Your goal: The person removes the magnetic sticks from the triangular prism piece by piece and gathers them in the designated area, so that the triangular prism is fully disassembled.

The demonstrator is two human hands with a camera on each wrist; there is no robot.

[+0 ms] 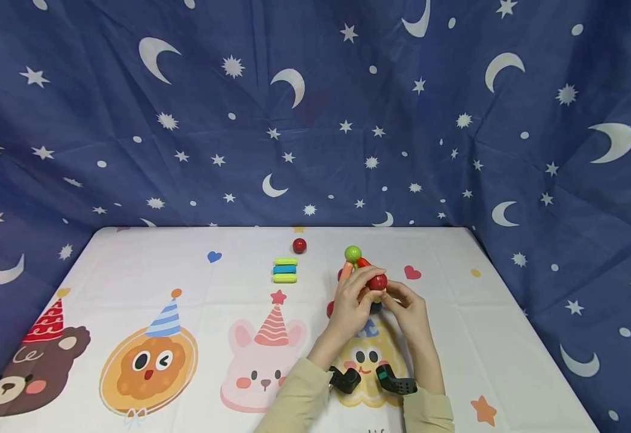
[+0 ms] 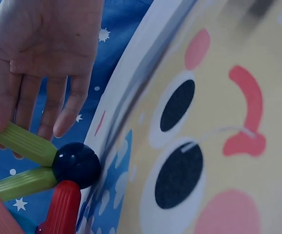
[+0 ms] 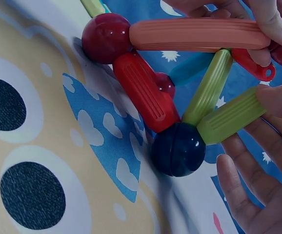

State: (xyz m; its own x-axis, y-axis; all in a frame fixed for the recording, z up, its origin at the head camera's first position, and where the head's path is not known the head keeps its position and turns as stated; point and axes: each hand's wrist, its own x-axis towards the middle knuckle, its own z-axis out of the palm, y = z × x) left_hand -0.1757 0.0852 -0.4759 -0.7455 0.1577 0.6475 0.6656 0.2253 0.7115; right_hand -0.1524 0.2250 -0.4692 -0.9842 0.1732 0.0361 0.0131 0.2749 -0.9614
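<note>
A construction of ball joints and ridged sticks stands between my hands. My left hand (image 1: 354,300) pinches a red ball (image 1: 377,282) at the top of it, at the end of a salmon stick (image 3: 199,35). With thumb and fingers, my right hand (image 1: 409,310) pinches the upper end of a short light-green stick (image 3: 231,116). That stick slants up from a dark blue ball (image 3: 179,149) at the base. A second light-green stick (image 3: 208,87) and a red stick (image 3: 146,92) also join the blue ball. In the left wrist view, the right hand (image 2: 43,63) shows its palm.
Left of the construction lie two yellow-green sticks with a blue stick (image 1: 285,270) between them. A loose red ball (image 1: 299,245) lies behind them. The green ball (image 1: 353,253) belongs to the construction's far side. A starry blue curtain (image 1: 315,120) borders the white tablecloth (image 1: 158,264).
</note>
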